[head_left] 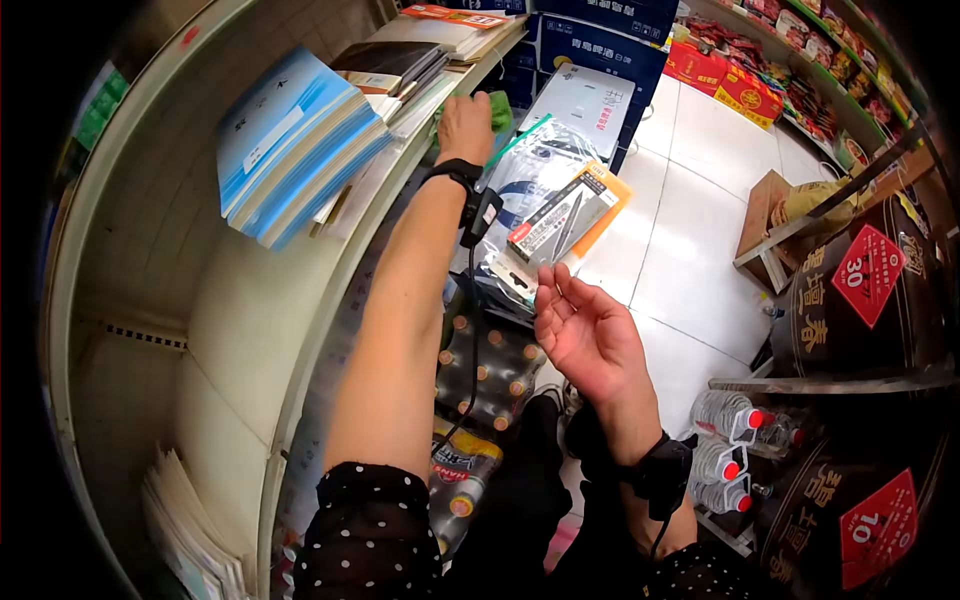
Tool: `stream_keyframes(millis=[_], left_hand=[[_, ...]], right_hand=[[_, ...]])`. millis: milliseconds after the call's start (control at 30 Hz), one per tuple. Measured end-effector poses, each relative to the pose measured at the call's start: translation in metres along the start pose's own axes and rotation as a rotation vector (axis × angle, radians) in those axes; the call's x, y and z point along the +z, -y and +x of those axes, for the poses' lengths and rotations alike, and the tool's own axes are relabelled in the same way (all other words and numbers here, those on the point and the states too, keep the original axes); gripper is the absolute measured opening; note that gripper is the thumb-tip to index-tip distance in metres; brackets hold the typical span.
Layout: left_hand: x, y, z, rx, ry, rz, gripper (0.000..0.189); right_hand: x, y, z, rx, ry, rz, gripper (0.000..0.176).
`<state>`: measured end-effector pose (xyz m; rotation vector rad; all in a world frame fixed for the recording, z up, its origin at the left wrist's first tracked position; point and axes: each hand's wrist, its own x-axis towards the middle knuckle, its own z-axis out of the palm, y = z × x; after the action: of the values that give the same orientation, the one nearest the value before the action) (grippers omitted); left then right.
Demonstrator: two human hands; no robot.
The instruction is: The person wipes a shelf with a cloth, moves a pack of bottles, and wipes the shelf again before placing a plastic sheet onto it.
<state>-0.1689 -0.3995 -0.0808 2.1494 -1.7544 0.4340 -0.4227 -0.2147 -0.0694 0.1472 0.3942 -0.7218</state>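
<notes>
My left hand is closed on a green cloth at the front edge of the shelf, beside stacked papers. Part of the cloth is hidden under the fingers. My right hand is turned palm up with loosely curled fingers and holds nothing. Just beyond its fingertips lies a boxed pen pack in a clear plastic bag with a green top edge. The bag rests on boxes beside the shelf. A stack of blue-covered booklets sits on the shelf, left of my left hand.
Blue cartons stand at the back. Shrink-wrapped bottles are on the floor below my hands. To the right are water jugs with red caps and dark boxes with red price signs. Snack shelves line the far right.
</notes>
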Motion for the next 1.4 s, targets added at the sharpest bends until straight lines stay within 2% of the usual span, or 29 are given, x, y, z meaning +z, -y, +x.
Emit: stream_keyframes(millis=[133, 233, 300, 333, 433, 533, 633, 667, 767, 800, 900, 1033, 1233, 1400], left_hand=[[0.017, 0.01, 0.012, 0.424, -0.279, -0.216, 0.044], [0.025, 0.011, -0.002, 0.124, 0.383, 0.075, 0.042], [0.029, 0.02, -0.016, -0.129, 0.447, -0.118, 0.035], [0.027, 0.019, -0.027, -0.128, 0.284, -0.051, 0.031], [0.01, 0.014, -0.046, -0.115, 0.076, -0.103, 0.023], [-0.021, 0.007, -0.046, 0.204, -0.322, -0.123, 0.018], [-0.033, 0.016, -0.027, 0.387, -0.327, 0.058, 0.012], [-0.029, 0.02, -0.026, 0.337, -0.253, 0.134, 0.011], [-0.019, 0.023, -0.041, 0.188, 0.081, 0.269, 0.025], [-0.007, 0.027, -0.041, 0.237, 0.038, 0.332, 0.023], [-0.019, 0.023, -0.05, 0.147, -0.007, 0.326, 0.016], [-0.023, 0.034, -0.06, 0.215, 0.032, 0.233, 0.023], [-0.004, 0.033, -0.038, 0.27, -0.069, 0.142, 0.026], [-0.004, 0.019, -0.021, 0.156, 0.035, 0.17, 0.024]], right_hand=[[0.0, 0.002, 0.002, 0.01, 0.003, 0.009, 0.026], [0.002, 0.004, 0.001, -0.004, -0.012, 0.008, 0.027], [0.0, 0.007, 0.0, -0.013, -0.014, 0.014, 0.027], [0.0, 0.007, -0.001, -0.022, -0.011, 0.018, 0.027], [-0.001, 0.01, -0.001, -0.034, -0.007, 0.025, 0.027], [0.0, 0.01, -0.001, -0.042, 0.001, 0.028, 0.027], [-0.002, 0.009, 0.0, -0.027, 0.018, 0.021, 0.027], [-0.003, 0.01, 0.0, -0.033, 0.019, 0.026, 0.027], [0.0, 0.014, 0.004, -0.058, 0.022, 0.031, 0.026], [0.001, 0.015, 0.006, -0.074, 0.021, 0.033, 0.026], [0.0, 0.016, 0.006, -0.067, 0.026, 0.043, 0.026], [0.001, 0.014, 0.001, -0.058, 0.008, 0.052, 0.026], [-0.002, 0.017, 0.004, -0.049, 0.012, 0.059, 0.026], [-0.003, 0.013, 0.008, -0.06, 0.027, 0.035, 0.027]])
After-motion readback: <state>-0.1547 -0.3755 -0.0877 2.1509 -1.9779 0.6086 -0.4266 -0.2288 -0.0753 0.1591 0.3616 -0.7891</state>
